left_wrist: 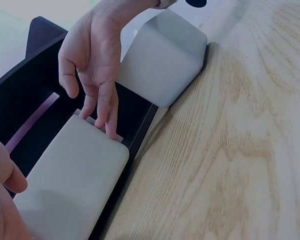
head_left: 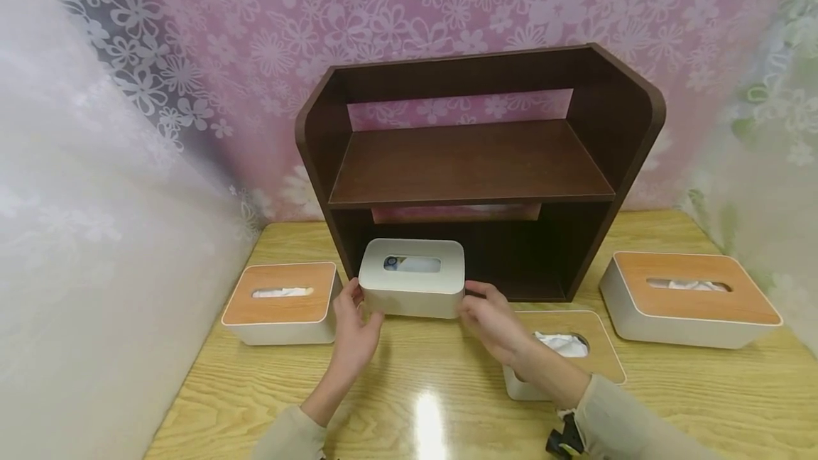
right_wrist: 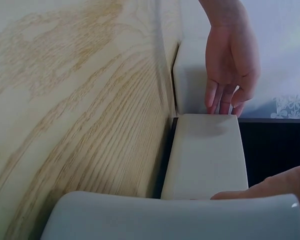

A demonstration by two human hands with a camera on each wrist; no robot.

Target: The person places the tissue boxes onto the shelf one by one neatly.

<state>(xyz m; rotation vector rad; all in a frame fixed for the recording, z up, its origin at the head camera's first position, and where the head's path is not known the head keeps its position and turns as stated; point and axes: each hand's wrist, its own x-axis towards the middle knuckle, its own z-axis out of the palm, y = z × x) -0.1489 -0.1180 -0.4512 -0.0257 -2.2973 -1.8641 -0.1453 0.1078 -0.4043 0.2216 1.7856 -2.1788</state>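
The left hand (head_left: pixel 354 336) and right hand (head_left: pixel 501 325), fingers extended, touched opposite ends of a white, rounded-rectangular, plastic-looking tissue box (head_left: pixel 412 302), seemingly light, stiff, best held there.

Head view: slot contents of white box (head_left: pixel 412 302) too small to tell; box hides shelf's (head_left: pixel 473 162) lower left interior. Right forearm (head_left: pixel 554 373) covers part of near right tissue box (head_left: pixel 602 339). Right wrist view: right fingers (right_wrist: pixel 230 195) partly hidden behind pale box (right_wrist: pixel 175 220), itself cut off by bottom edge.
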